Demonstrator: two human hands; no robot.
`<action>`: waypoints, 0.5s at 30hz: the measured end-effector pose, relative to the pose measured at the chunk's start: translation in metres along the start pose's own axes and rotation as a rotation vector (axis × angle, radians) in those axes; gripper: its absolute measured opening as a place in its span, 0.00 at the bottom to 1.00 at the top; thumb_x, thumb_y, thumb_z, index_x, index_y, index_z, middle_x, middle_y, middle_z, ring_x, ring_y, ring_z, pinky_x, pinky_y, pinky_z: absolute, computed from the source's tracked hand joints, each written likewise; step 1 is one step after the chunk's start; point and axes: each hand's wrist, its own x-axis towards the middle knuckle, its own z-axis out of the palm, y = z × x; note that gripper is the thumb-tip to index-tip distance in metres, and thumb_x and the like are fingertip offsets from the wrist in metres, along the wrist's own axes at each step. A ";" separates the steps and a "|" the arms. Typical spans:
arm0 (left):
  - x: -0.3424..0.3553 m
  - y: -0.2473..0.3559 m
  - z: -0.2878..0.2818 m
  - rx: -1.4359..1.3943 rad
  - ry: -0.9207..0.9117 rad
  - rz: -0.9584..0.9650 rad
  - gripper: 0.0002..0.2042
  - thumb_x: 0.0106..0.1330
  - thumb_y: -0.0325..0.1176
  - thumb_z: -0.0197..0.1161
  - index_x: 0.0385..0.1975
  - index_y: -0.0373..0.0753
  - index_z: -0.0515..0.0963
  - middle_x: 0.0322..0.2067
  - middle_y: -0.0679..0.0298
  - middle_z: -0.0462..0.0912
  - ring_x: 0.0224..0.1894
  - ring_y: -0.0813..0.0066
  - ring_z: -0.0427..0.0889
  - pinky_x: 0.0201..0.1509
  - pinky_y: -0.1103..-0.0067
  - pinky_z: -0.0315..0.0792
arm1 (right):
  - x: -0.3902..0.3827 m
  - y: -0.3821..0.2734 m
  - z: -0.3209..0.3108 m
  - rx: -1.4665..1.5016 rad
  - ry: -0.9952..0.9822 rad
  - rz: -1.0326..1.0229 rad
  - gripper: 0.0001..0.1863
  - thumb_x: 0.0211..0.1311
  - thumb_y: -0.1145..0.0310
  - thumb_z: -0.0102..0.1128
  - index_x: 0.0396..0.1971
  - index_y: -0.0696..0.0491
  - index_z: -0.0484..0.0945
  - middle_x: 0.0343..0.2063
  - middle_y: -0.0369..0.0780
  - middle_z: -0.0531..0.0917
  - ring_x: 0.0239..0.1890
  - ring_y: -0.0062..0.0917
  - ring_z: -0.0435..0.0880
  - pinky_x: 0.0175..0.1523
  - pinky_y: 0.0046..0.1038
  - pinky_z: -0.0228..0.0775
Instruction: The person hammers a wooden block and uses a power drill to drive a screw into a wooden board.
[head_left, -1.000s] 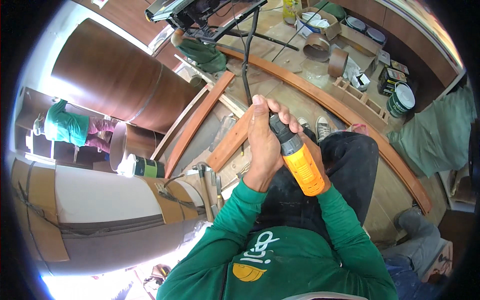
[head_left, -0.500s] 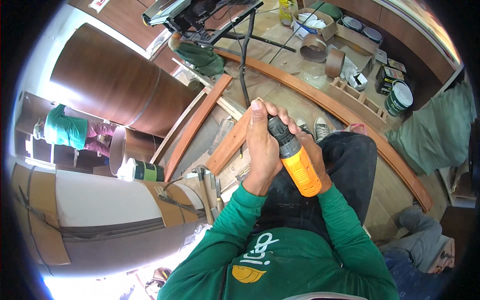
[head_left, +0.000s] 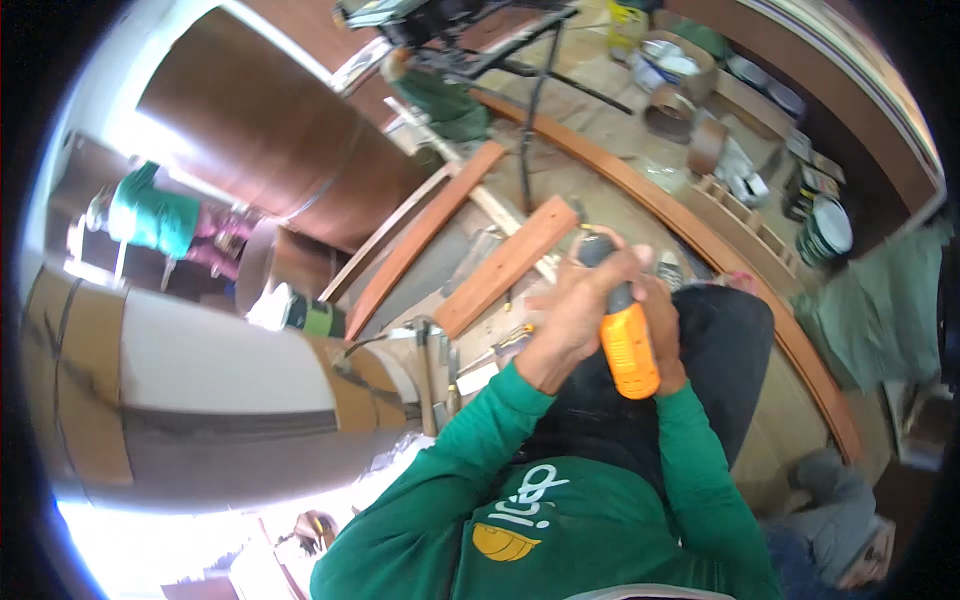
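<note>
An orange and black cordless drill (head_left: 630, 352) is held over my lap, its chuck pointing away from me. My right hand (head_left: 662, 325) wraps around its right side, with the grip hidden beneath. The fingers of my left hand (head_left: 578, 312) curl across the dark collar behind the chuck. A small yellowish tip shows at the chuck's front; its kind I cannot make out. Just beyond my left hand lies a reddish-brown wooden board (head_left: 510, 268) with small holes near its far end.
A hammer (head_left: 427, 375) lies by the wrapped roll (head_left: 230, 365) at left. A long curved wooden strip (head_left: 600, 165) arcs along the floor to the right. A saw stand (head_left: 540, 110) is ahead. Paint buckets (head_left: 826, 228) stand at right. Another person (head_left: 155, 212) works at far left.
The view has shifted, so the surroundings sit farther right and my hands lower. My left hand has slid back from the chuck's front onto the collar, uncovering the board's far end.
</note>
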 end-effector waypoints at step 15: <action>-0.003 0.002 -0.016 0.012 -0.049 0.075 0.10 0.67 0.27 0.70 0.37 0.40 0.72 0.27 0.64 0.80 0.27 0.75 0.83 0.34 0.78 0.76 | -0.003 -0.001 0.017 -0.052 0.037 -0.025 0.20 0.63 0.71 0.71 0.53 0.58 0.77 0.42 0.45 0.82 0.48 0.45 0.83 0.56 0.42 0.74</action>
